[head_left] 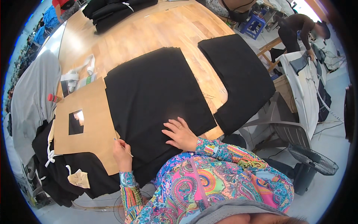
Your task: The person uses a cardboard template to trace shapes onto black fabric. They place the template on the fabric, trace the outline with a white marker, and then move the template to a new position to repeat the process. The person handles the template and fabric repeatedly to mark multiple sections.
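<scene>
My left hand (123, 155) is closed around a thin pen-like stick (129, 152), at the right edge of a brown card pattern (95, 108). This pattern has a rectangular cut-out and rests on black fabric. My right hand (181, 135) lies flat with fingers spread on the near part of a stack of black fabric (156, 89). That stack has frayed edges and lies beside the pattern. Further right is another black fabric stack (238, 74), with a strip of wooden table (214, 91) showing between the two.
At the left lie white straps (87, 67), a red-capped bottle (53, 98), a cream scrap (79, 179) and a grey cloth cover (35, 100). Black bundles (115, 15) sit at the far edge. A grey chair (287, 127) and fan (313, 158) stand right; a person (294, 31) bends beyond.
</scene>
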Demonstrator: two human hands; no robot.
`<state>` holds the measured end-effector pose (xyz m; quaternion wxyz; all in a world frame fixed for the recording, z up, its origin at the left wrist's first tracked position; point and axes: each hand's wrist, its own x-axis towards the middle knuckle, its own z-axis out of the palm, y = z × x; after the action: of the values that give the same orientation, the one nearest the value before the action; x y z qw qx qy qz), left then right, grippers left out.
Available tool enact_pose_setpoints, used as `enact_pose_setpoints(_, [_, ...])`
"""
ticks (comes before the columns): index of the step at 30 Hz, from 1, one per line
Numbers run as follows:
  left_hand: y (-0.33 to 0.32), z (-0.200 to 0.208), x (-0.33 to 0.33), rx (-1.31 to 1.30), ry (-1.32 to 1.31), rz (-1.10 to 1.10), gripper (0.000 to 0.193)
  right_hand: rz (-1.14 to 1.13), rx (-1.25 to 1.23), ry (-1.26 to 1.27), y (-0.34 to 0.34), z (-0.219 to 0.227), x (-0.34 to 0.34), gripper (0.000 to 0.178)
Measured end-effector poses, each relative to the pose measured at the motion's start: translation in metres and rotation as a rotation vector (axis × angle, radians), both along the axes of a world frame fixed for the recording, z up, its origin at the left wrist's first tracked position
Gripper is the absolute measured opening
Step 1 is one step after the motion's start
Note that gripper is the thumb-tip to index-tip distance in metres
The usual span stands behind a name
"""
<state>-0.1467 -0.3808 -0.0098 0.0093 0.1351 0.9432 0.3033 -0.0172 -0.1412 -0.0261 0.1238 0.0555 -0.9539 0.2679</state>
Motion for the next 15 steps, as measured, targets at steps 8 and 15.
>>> enact_pose_setpoints(8, [0.027, 0.022, -0.042, 0.013, 0.216, -0.132, 0.022, -0.047, 0.011, -0.027, 0.002, 0.008, -0.003, 0.049])
enact_pose_setpoints(15, [0.107, -0.013, -0.144, 0.014, 0.47, -0.298, 0.027, -0.178, 0.213, -0.164, 0.002, 0.008, -0.013, 0.066])
